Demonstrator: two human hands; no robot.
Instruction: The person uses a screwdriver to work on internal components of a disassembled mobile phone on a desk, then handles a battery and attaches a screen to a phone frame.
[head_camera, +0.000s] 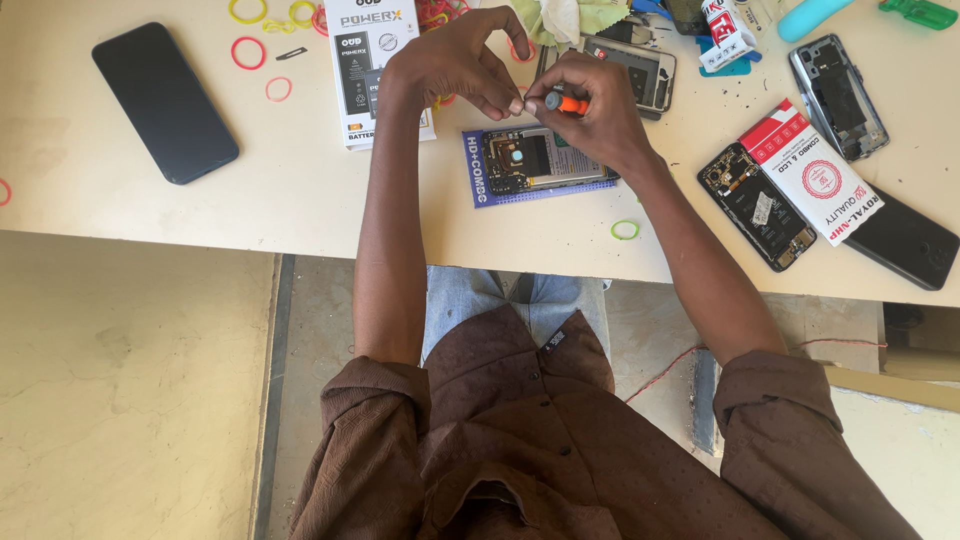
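Cream worktop (300, 200) spans view. Black phone (165, 102) lies far left, face down or screen dark, cannot tell. Opened phone (535, 160) on blue card mid-worktop, just below both hands. Right hand (590, 115) fingers closed round orange screwdriver (566, 103). Left hand (450, 60) fingers pinched at screwdriver tip; anything held there too small to tell. Green rubber band (625, 230) near edge.
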